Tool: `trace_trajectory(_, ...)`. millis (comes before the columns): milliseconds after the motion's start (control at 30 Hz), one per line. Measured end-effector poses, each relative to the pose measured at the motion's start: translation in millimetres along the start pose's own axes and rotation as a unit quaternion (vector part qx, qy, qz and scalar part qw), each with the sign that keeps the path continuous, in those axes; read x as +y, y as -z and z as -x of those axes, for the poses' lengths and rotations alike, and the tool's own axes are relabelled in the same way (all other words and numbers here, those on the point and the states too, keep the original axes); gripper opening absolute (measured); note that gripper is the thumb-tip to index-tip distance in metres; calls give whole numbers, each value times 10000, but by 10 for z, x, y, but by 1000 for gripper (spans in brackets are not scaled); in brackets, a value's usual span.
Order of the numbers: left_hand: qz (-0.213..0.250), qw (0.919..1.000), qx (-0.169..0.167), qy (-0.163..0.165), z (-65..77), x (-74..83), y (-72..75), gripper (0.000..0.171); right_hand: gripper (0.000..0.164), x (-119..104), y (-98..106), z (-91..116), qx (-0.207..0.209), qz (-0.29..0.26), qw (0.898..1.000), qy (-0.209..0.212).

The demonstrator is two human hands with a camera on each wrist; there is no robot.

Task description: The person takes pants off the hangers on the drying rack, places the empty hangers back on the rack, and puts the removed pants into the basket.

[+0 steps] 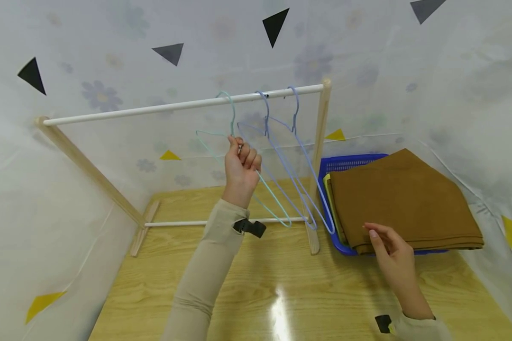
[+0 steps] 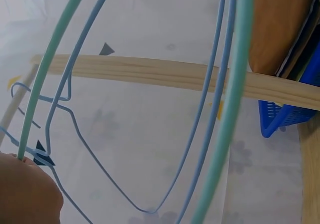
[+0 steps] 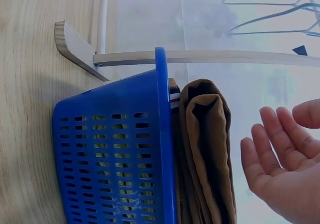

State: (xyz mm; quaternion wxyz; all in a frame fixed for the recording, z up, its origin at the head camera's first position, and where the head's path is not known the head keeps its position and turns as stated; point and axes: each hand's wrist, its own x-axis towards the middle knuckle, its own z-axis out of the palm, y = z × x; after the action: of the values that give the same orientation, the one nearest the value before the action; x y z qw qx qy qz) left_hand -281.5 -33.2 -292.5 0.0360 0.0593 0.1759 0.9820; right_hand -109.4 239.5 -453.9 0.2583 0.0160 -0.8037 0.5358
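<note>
My left hand (image 1: pixel 243 166) grips a mint green hanger (image 1: pixel 274 196) just below its hook, which loops over the rack's white top bar (image 1: pixel 153 109). Two blue hangers hang to its right: the nearer blue hanger (image 1: pixel 288 166) and the one by the post, a second blue hanger (image 1: pixel 310 163). In the left wrist view the green hanger (image 2: pixel 240 84) crosses close to the camera. Fingers loosely bent, my right hand (image 1: pixel 394 258) hovers by the front edge of a folded brown cloth (image 1: pixel 405 203) and holds nothing. That brown cloth (image 3: pixel 210 149) lies on top of a filled blue basket (image 3: pixel 115 109).
The wooden rack has a left post (image 1: pixel 94 173), a right post (image 1: pixel 320 137) and a low white crossbar (image 1: pixel 175 224). It stands on a wood-patterned table (image 1: pixel 222 293). A pale curtain (image 1: pixel 123 42) with flower prints and triangles surrounds the table. Other folded cloth shows under the brown one.
</note>
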Motion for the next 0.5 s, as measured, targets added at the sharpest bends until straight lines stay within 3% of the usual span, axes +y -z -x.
trace_trajectory(500,-44,10000,-82,35,-5,-51,75,42,22,30,-50,25,27,-76,10000,-38)
